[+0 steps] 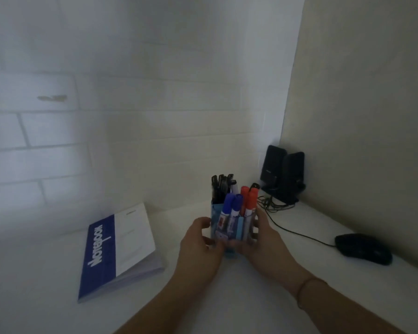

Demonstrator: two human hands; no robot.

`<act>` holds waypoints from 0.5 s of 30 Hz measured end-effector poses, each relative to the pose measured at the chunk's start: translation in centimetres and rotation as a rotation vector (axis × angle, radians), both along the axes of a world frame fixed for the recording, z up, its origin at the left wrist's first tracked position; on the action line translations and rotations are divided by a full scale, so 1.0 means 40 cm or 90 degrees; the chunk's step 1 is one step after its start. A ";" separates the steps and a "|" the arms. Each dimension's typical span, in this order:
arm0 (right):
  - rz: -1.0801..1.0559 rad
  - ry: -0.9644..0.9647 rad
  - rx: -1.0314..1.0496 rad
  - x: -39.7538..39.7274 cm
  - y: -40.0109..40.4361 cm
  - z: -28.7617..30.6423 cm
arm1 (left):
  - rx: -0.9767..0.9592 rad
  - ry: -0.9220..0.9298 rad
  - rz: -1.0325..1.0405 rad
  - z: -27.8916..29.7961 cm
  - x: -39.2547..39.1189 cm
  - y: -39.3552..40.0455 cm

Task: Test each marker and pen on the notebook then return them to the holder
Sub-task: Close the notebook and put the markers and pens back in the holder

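While both hands close around it from either side, the holder (pixel 231 227) stands upright on the white surface (pixel 46 273), roughly in the middle of the view. It is a clear, blue-tinted box with compartments. The left hand (pixel 199 247) curls its fingers against the holder's left wall, thumb toward the front; the right hand (pixel 263 239) wraps the right wall the same way, so each grip is curled onto the holder rather than spread. A thin band circles the right wrist (pixel 309 288).

Inside the holder, two blue-capped markers (pixel 232 208) stand in the front, cap up, with two red-capped markers (pixel 249 201) just beside them to the right. Behind these, a cluster of black pens (pixel 221 186) rises from the rear compartment, and one more dark pen tip shows behind the red caps. Motion blur softens the lower part of the holder, so the labels cannot be read.

The notebook (pixel 116 249) lies closed and flat on the surface to the left of the holder, well apart from the hands, its cover half blue and half white.

At the back right corner, two black speakers (pixel 284 174) stand side by side against the wall, with tangled cables at their base. A black mouse (pixel 363 248) rests on the surface to the right, its cord running back toward the speakers.
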State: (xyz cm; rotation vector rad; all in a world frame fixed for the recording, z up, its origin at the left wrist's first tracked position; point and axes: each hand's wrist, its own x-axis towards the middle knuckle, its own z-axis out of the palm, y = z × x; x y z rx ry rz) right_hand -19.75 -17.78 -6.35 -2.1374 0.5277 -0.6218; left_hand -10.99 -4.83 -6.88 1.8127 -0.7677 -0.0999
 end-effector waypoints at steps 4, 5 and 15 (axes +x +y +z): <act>-0.036 -0.038 0.044 0.151 -0.048 -0.006 | -0.017 0.047 -0.020 0.000 0.070 -0.086; -0.046 -0.041 0.053 0.179 -0.057 -0.007 | -0.013 0.035 -0.017 0.004 0.079 -0.099; -0.087 -0.058 0.084 0.294 -0.090 -0.013 | 0.082 -0.302 -0.100 0.103 0.028 -0.039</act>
